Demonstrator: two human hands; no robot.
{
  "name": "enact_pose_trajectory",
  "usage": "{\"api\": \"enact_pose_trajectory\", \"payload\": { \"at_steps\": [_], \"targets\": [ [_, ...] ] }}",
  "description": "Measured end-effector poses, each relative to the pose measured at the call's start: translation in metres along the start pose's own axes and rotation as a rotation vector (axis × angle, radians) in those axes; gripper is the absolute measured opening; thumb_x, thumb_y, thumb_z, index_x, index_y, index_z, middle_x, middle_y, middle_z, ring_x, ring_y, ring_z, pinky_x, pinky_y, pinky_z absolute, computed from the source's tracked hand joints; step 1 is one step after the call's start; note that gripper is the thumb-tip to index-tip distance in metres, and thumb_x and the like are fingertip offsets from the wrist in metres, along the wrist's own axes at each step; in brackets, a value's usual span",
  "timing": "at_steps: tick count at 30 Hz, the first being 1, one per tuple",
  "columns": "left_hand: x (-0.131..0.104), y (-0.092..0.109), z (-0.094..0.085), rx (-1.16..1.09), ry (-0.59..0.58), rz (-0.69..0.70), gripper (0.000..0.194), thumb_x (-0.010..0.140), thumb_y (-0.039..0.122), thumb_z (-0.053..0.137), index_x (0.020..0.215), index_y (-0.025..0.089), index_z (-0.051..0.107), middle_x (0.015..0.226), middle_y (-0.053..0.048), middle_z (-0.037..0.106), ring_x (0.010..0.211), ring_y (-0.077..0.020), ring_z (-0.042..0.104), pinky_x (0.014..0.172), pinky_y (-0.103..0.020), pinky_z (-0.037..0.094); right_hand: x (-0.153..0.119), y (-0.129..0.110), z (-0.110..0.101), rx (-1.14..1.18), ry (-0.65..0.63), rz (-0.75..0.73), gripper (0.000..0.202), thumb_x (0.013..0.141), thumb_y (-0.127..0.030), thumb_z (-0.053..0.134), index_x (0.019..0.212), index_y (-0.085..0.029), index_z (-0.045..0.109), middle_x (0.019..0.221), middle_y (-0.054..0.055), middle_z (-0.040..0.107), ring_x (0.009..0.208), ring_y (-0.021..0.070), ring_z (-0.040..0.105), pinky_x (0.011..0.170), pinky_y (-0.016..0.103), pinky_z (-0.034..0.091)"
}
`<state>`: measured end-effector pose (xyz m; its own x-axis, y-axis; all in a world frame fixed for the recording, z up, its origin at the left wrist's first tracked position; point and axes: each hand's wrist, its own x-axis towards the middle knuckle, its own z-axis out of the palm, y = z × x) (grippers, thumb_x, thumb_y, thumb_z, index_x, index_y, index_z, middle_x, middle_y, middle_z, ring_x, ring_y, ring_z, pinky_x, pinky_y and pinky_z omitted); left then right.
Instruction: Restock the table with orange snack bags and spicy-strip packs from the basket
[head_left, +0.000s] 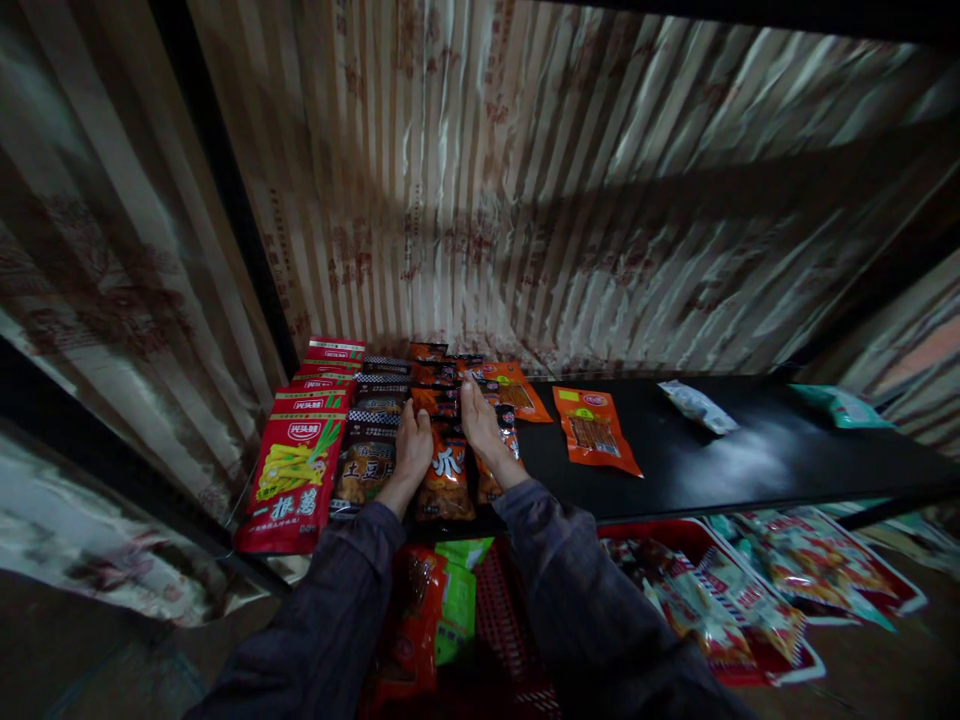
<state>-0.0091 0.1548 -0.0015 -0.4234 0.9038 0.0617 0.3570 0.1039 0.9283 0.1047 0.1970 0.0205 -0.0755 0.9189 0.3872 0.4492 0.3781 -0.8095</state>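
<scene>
head view, hands (415,447) (482,425) apart, flanking glossy crinkled orange pouches (448,485), smooth black shelf (675,455)

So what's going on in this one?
A person in dark sleeves has the left hand and right hand on either side of a column of orange-and-black plastic snack bags on a black shelf. Red snack bags line up at the shelf's left end; a rectangular orange pouch lies apart to the right. A red plastic basket below holds a bright green packet. Whether either hand grips a bag is unclear.
</scene>
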Motion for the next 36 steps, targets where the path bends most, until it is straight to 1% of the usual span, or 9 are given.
{"api": "enact_pose_trajectory", "payload": {
  "at_steps": [4,9,12,15,18,22,25,29,36],
  "targets": [
    [-0.004,-0.005,0.000,0.013,0.049,0.035,0.050,0.091,0.028,0.030,0.135,0.007,0.040,0.144,-0.015,0.041,0.134,-0.0187,0.036,0.113,-0.032,0.023,-0.003,0.000,-0.004,0.019,0.025,-0.016,0.076,0.090,-0.063,0.015,0.137,-0.010,0.042,0.143,0.014,0.042,0.135,0.0223,0.036,0.114,0.039,0.024],
    [-0.010,-0.007,0.001,0.027,0.068,0.065,0.051,0.090,0.027,0.031,0.133,0.002,0.041,0.143,-0.019,0.041,0.135,-0.0205,0.034,0.113,-0.033,0.023,-0.011,0.000,-0.006,0.022,0.049,-0.013,0.072,0.091,-0.061,0.015,0.135,-0.013,0.045,0.140,0.012,0.046,0.133,0.0217,0.038,0.113,0.041,0.025],
    [-0.018,-0.004,-0.002,0.026,0.123,0.141,0.049,0.089,0.026,0.032,0.131,0.004,0.043,0.144,-0.019,0.039,0.136,-0.0209,0.032,0.114,-0.035,0.022,-0.018,0.001,-0.012,0.033,0.077,-0.008,0.067,0.092,-0.058,0.018,0.134,-0.014,0.045,0.140,0.011,0.046,0.133,0.0208,0.038,0.113,0.041,0.026],
    [-0.039,0.001,-0.002,-0.027,0.165,0.320,0.044,0.090,0.026,0.030,0.129,0.011,0.046,0.143,-0.014,0.042,0.135,-0.0187,0.034,0.114,-0.036,0.024,-0.027,0.005,-0.027,0.030,0.136,0.011,0.064,0.093,-0.054,0.018,0.134,-0.013,0.046,0.140,0.012,0.046,0.133,0.0217,0.038,0.113,0.042,0.026],
    [-0.071,0.006,0.010,-0.085,0.045,0.435,0.043,0.092,0.028,0.029,0.128,0.015,0.047,0.139,-0.012,0.047,0.131,-0.0175,0.040,0.112,-0.035,0.029,-0.036,0.016,-0.045,-0.001,0.207,0.043,0.064,0.093,-0.052,0.016,0.134,-0.012,0.046,0.140,0.014,0.046,0.133,0.0237,0.038,0.112,0.044,0.026],
    [-0.114,0.006,0.046,-0.053,-0.177,0.341,0.048,0.089,0.026,0.034,0.134,0.012,0.042,0.142,-0.014,0.044,0.133,-0.0196,0.038,0.113,-0.037,0.028,-0.047,0.041,-0.064,-0.063,0.230,0.118,0.066,0.092,-0.053,0.016,0.132,-0.010,0.047,0.139,0.016,0.046,0.133,0.0257,0.038,0.112,0.045,0.026],
    [-0.127,0.005,0.069,0.005,-0.237,0.243,0.055,0.086,0.023,0.038,0.137,0.004,0.036,0.147,-0.018,0.033,0.139,-0.0224,0.026,0.115,-0.037,0.022,-0.054,0.061,-0.070,-0.080,0.194,0.173,0.073,0.091,-0.055,0.013,0.131,-0.005,0.046,0.140,0.019,0.044,0.134,0.0260,0.035,0.113,0.043,0.024],
    [-0.122,0.005,0.078,0.062,-0.227,0.196,0.059,0.084,0.022,0.039,0.139,0.002,0.032,0.151,-0.019,0.024,0.141,-0.0219,0.016,0.117,-0.035,0.015,-0.060,0.081,-0.069,-0.051,0.145,0.241,0.082,0.086,-0.065,0.012,0.131,-0.006,0.047,0.139,0.017,0.046,0.134,0.0250,0.036,0.113,0.040,0.024],
    [-0.105,0.001,0.079,0.076,-0.206,0.211,0.057,0.084,0.020,0.036,0.139,0.006,0.033,0.150,-0.016,0.030,0.140,-0.0193,0.021,0.116,-0.034,0.019,-0.064,0.086,-0.058,-0.036,0.071,0.298,0.079,0.087,-0.065,0.012,0.134,-0.009,0.044,0.140,0.015,0.046,0.133,0.0243,0.037,0.111,0.038,0.028]
  ]
}}
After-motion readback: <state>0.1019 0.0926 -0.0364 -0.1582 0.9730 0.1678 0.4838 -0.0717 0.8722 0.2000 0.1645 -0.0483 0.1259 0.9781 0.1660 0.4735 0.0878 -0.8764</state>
